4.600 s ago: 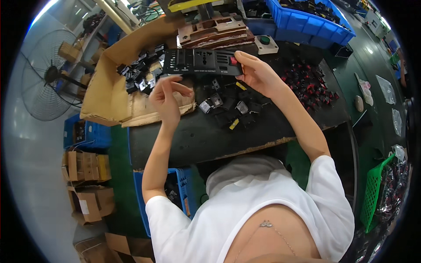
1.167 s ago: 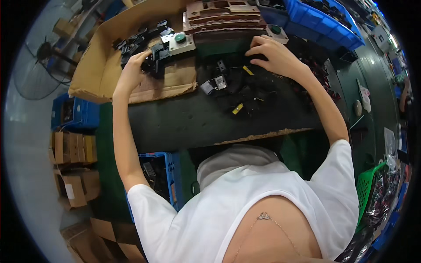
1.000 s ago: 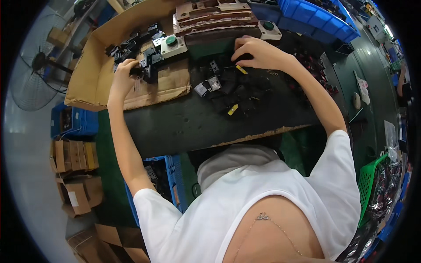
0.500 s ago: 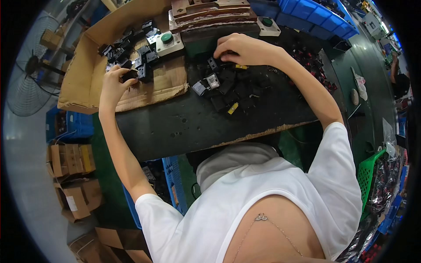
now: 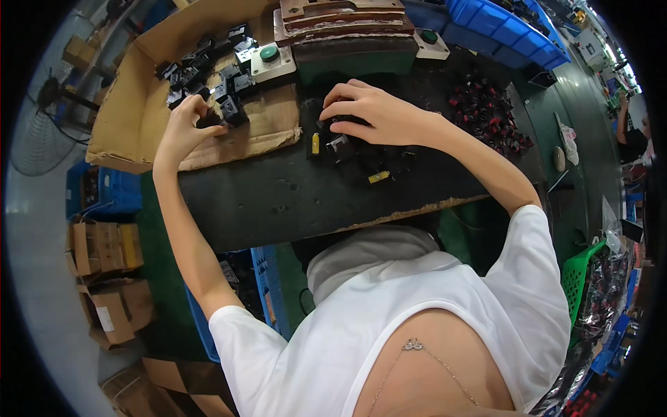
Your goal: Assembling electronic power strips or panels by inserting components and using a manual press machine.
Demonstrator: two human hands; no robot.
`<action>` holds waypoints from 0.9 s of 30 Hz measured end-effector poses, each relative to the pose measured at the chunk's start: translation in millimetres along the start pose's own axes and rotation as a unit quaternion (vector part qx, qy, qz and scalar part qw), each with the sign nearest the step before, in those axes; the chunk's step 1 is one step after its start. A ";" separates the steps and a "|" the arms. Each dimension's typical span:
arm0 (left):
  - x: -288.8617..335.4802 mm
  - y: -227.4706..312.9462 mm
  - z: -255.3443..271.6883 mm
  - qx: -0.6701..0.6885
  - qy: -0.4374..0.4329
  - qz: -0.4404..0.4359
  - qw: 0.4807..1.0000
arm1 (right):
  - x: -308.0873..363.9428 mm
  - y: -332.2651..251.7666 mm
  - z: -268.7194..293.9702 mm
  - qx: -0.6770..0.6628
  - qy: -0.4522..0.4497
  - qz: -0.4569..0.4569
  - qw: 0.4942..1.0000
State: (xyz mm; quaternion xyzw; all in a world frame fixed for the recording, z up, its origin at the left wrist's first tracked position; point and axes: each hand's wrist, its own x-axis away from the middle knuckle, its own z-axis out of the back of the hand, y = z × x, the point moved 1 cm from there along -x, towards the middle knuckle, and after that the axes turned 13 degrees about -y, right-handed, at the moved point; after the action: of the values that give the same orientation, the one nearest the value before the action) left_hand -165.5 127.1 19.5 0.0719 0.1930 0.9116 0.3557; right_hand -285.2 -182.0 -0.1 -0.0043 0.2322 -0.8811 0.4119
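Note:
My left hand (image 5: 182,133) is over the cardboard box's front flap, thumb and fingers closed around a black plastic part (image 5: 208,119), which they partly hide. Beside its fingertips lie more black boxy parts (image 5: 234,110), some with shiny metal faces. Curved over a loose heap of black parts (image 5: 358,154) on the dark table, my right hand (image 5: 365,115) has its fingers apart, with no grip on a part showing. Two yellow-faced pieces show in that heap, one upright (image 5: 315,144) left of the fingers, one (image 5: 379,177) nearer me.
A cardboard box (image 5: 114,118) stands at the left. Behind the hands is a press-like block (image 5: 354,59) flanked by green push buttons (image 5: 269,53) (image 5: 429,37). Red and black small parts (image 5: 490,115) lie at right. A blue bin (image 5: 507,31) stands at the back.
My right hand has moved left and toward me, and the heap under it has shifted, its yellow pieces changing place. My left hand stays near the same parts, slightly lower.

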 end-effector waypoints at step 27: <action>-0.1 -7.9 3.2 0.023 0.105 -0.022 0.994 | 15.6 34.5 30.8 0.196 -0.119 -0.154 0.961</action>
State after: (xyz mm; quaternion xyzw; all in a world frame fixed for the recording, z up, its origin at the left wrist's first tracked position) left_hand -159.7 133.3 19.3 -0.0206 0.2513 0.9016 0.3515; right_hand -264.4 -224.9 10.3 -0.0644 0.0003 -0.9553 0.2885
